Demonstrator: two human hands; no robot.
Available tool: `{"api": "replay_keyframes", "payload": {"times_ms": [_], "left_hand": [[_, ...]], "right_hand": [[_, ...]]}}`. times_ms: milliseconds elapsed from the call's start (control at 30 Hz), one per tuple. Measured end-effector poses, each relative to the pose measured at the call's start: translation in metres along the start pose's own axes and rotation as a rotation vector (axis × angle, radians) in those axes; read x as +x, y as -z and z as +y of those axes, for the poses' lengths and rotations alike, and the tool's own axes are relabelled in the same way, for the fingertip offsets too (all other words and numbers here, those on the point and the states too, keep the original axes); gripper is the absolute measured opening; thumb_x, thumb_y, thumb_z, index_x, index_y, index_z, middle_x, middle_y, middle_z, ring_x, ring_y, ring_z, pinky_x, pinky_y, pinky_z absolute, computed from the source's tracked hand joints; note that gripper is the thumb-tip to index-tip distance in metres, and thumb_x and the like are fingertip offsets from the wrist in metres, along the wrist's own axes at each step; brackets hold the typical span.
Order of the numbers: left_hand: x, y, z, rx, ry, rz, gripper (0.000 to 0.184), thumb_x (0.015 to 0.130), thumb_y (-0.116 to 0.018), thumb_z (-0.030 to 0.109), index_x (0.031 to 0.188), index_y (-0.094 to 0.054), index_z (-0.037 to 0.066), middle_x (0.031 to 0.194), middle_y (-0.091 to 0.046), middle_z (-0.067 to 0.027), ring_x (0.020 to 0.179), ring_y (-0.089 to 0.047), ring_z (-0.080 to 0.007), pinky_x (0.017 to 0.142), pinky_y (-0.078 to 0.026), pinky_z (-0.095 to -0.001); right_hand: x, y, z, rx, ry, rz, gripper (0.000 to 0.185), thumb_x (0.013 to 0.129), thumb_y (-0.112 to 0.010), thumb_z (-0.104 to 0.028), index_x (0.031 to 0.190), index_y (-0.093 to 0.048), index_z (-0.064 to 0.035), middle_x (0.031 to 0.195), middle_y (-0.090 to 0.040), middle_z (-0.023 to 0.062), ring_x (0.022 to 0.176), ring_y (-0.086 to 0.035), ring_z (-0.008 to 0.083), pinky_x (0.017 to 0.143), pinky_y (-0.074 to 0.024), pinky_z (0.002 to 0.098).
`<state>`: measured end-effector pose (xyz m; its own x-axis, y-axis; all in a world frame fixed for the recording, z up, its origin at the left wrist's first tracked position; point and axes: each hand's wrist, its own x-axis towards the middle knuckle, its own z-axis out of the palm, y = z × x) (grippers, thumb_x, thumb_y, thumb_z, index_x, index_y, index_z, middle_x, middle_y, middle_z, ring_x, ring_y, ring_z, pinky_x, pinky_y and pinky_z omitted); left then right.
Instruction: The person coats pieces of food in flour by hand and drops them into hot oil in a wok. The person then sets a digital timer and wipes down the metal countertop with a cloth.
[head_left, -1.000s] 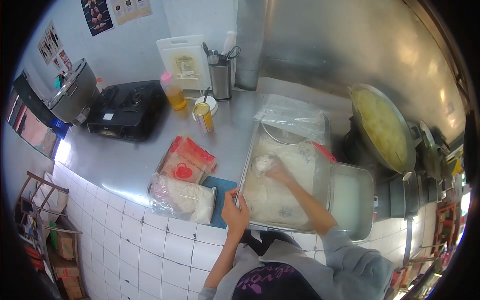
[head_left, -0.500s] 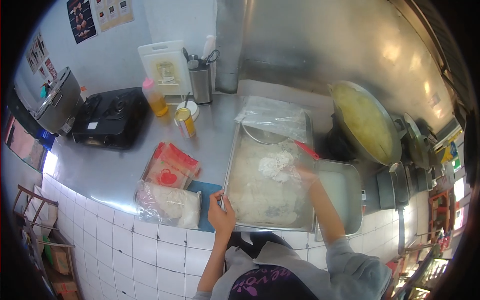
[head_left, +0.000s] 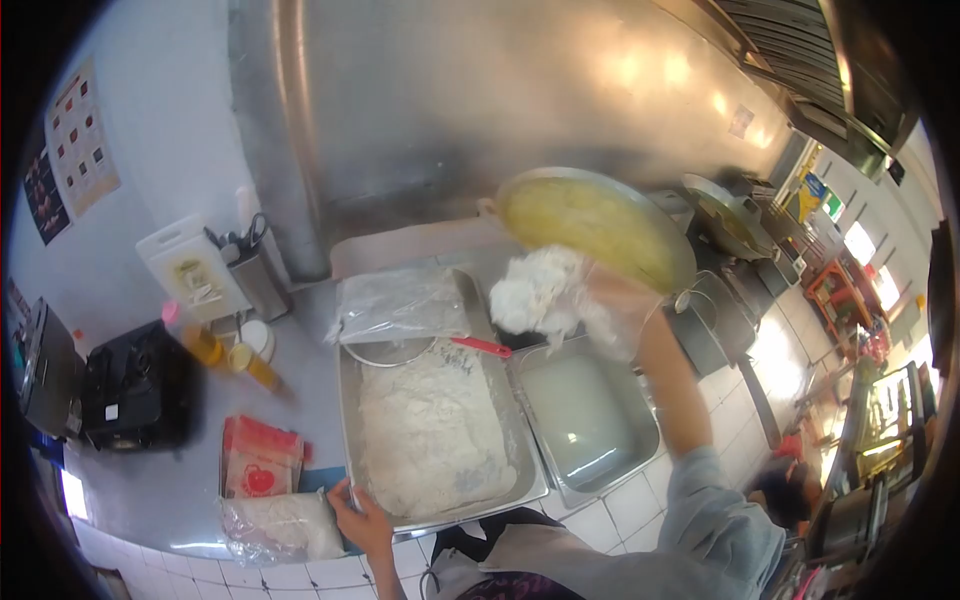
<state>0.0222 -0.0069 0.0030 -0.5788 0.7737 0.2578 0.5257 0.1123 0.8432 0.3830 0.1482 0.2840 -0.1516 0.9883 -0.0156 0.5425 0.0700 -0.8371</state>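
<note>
My right hand (head_left: 622,310), in what looks like a clear plastic glove, is closed around a white, flour-coated piece of food (head_left: 535,292). It holds the piece in the air near the front edge of a large wok (head_left: 690,272) of yellow, foamy oil. Below the hand lies a metal basin (head_left: 655,432) with cloudy whitish liquid. My left hand (head_left: 362,518) grips the lower left corner of a metal tray (head_left: 524,455) spread with white flour (head_left: 435,435). A sieve with a red handle (head_left: 482,347) and a clear plastic bag (head_left: 402,303) rest at the tray's far end.
Left of the tray lie a red-and-white packet (head_left: 262,460) and a bag of white powder (head_left: 285,527). Behind them stand a yellow can (head_left: 254,367), a sauce bottle (head_left: 205,347) and a black stove (head_left: 138,388). A second wok (head_left: 728,215) sits farther right.
My right hand has risen from the flour tray towards the wok, carrying the coated piece. My left hand stays at the tray's edge. The view has turned right.
</note>
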Motion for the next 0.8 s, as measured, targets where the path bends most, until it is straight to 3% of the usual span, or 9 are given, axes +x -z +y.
{"api": "replay_keyframes", "payload": {"times_ms": [100, 167, 300, 367, 467, 600, 733, 800], "left_hand": [[0.001, 0.000, 0.000, -0.034, 0.061, -0.047, 0.022, 0.092, -0.054, 0.014, 0.109, -0.053, 0.001, 0.088, -0.058, -0.0152, 0.082, -0.056, -0.0280, 0.073, -0.043, -0.0365], [0.001, 0.001, 0.005, -0.056, 0.074, -0.056, 0.022, 0.092, -0.054, 0.015, 0.110, -0.053, 0.001, 0.091, -0.057, -0.0143, 0.083, -0.055, -0.0261, 0.075, -0.043, -0.0350], [0.000, -0.002, -0.001, -0.032, 0.086, -0.053, 0.022, 0.092, -0.056, 0.014, 0.109, -0.052, 0.000, 0.093, -0.057, -0.0124, 0.085, -0.054, -0.0236, 0.077, -0.043, -0.0340], [-0.001, -0.005, -0.008, -0.049, 0.066, -0.043, 0.023, 0.092, -0.056, 0.014, 0.109, -0.052, 0.000, 0.093, -0.057, -0.0118, 0.086, -0.054, -0.0228, 0.077, -0.043, -0.0337], [-0.001, -0.007, -0.012, -0.029, 0.058, -0.018, 0.022, 0.092, -0.056, 0.013, 0.109, -0.052, 0.000, 0.094, -0.058, -0.0119, 0.085, -0.054, -0.0228, 0.077, -0.043, -0.0338], [-0.002, -0.004, -0.007, 0.016, 0.054, -0.029, 0.022, 0.092, -0.056, 0.012, 0.110, -0.052, 0.000, 0.097, -0.058, -0.0139, 0.086, -0.054, -0.0245, 0.078, -0.043, -0.0348], [-0.001, -0.002, 0.001, -0.008, 0.087, -0.045, 0.023, 0.091, -0.056, 0.012, 0.111, -0.052, 0.000, 0.098, -0.058, -0.0156, 0.086, -0.055, -0.0277, 0.079, -0.043, -0.0368], [0.000, -0.003, 0.003, -0.014, 0.038, -0.022, 0.022, 0.091, -0.056, 0.011, 0.110, -0.053, 0.000, 0.095, -0.059, -0.0170, 0.085, -0.057, -0.0291, 0.078, -0.045, -0.0378]], "right_hand": [[0.013, 0.047, -0.012, -0.176, -0.077, -0.008, 0.042, 0.087, -0.064, -0.015, 0.125, -0.055, 0.0002, 0.111, -0.063, 0.0125, 0.101, -0.059, 0.0190, 0.088, -0.0469, 0.0326], [0.031, 0.070, 0.009, -0.524, 0.100, 0.084, 0.038, 0.084, -0.065, -0.028, 0.103, -0.066, 0.0046, 0.097, -0.066, 0.0183, 0.093, -0.062, 0.0237, 0.086, -0.0478, 0.0345], [0.058, 0.084, 0.041, -0.483, -0.129, 0.066, 0.041, 0.084, -0.060, -0.031, 0.105, -0.067, 0.0030, 0.098, -0.066, 0.0210, 0.094, -0.063, 0.0289, 0.086, -0.0466, 0.0386], [0.081, 0.091, 0.088, -0.839, -0.091, 0.045, 0.044, 0.079, -0.059, -0.030, 0.108, -0.066, 0.0029, 0.102, -0.066, 0.0236, 0.097, -0.063, 0.0325, 0.087, -0.0464, 0.0395], [0.095, 0.080, 0.123, -0.752, -0.221, 0.088, 0.048, 0.077, -0.059, -0.032, 0.109, -0.066, 0.0031, 0.106, -0.065, 0.0258, 0.099, -0.063, 0.0360, 0.088, -0.0464, 0.0392], [0.100, 0.072, 0.114, -0.811, -0.373, 0.068, 0.049, 0.076, -0.060, -0.032, 0.110, -0.066, 0.0022, 0.105, -0.065, 0.0258, 0.100, -0.063, 0.0358, 0.091, -0.0460, 0.0393], [0.103, 0.099, 0.096, -0.632, 0.072, 0.281, 0.043, 0.076, -0.062, -0.028, 0.110, -0.067, -0.0015, 0.105, -0.066, 0.0244, 0.100, -0.064, 0.0368, 0.090, -0.0479, 0.0409], [0.076, 0.098, 0.036, -0.532, 0.060, 0.333, 0.039, 0.078, -0.062, -0.026, 0.109, -0.067, -0.0023, 0.104, -0.067, 0.0217, 0.097, -0.065, 0.0339, 0.086, -0.0496, 0.0397]]}}
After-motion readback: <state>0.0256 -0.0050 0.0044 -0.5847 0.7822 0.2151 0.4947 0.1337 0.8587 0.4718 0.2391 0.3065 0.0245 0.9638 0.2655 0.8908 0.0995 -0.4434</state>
